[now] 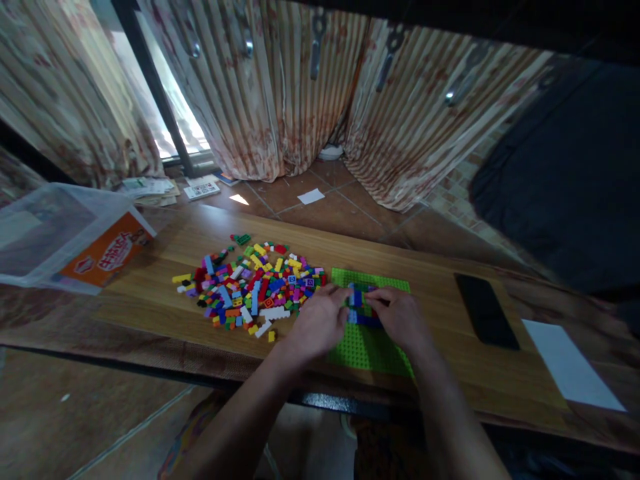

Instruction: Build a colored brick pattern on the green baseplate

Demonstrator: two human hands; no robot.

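A bright green studded baseplate point(367, 350) lies on the wooden board in front of me. On its upper middle stands a low structure of blue toy bricks point(355, 300), light and dark blue, with a darker part behind it. My left hand point(320, 321) is closed against the left side of these bricks, thumb and fingers at their edge. From the right, my right hand point(400, 318) pinches at the structure's other side; whatever lies between its fingertips is too small to make out. Left of the plate spreads a loose pile of mixed-colour toy bricks point(257, 287).
A clear plastic box point(60, 220) with an orange label stands at the board's left end. On the right lie a black phone-like slab point(486, 311) and a white paper sheet point(573, 363). Beyond the wooden board point(320, 240) hang striped curtains point(280, 100) above a tiled floor.
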